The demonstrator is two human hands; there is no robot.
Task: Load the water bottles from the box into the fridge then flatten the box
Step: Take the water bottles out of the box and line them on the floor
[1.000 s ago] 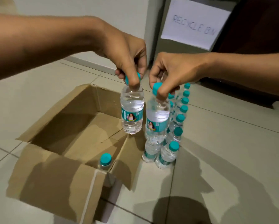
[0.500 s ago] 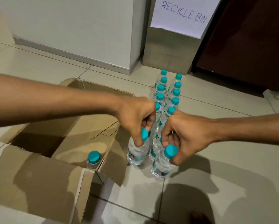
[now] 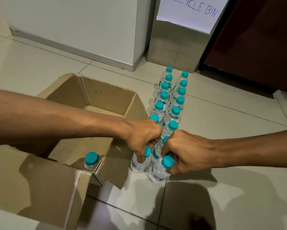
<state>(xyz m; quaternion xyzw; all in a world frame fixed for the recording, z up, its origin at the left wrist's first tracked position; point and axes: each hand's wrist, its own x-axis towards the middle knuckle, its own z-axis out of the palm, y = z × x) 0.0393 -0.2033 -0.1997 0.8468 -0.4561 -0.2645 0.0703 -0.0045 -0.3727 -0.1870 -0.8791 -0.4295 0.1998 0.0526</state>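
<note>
Two bottles lowered from mid-air a second ago, now stood on the floor at the near end of the double row.
Left hand [image 3: 143,140]: grip pinches the teal cap of the left bottle [image 3: 140,164]; right hand [image 3: 181,153]: grip curls round the neck of the right bottle [image 3: 159,171]; both bases appear to meet the floor [image 3: 222,188], release not yet made. Row of bottles [image 3: 171,103]: clear ribbed plastic, teal screw caps, two files running far toward the steel bin marked "RECYCLE BIN" [image 3: 177,45]. Box [image 3: 96,100]: brown corrugated card, flaps splayed, left of the row; one last bottle [image 3: 91,161] stands in its near right corner. Judgement: unpacking nearly complete, fridge loading and flattening still outstanding. Floor: glossy pale tile, dark grout.
</note>
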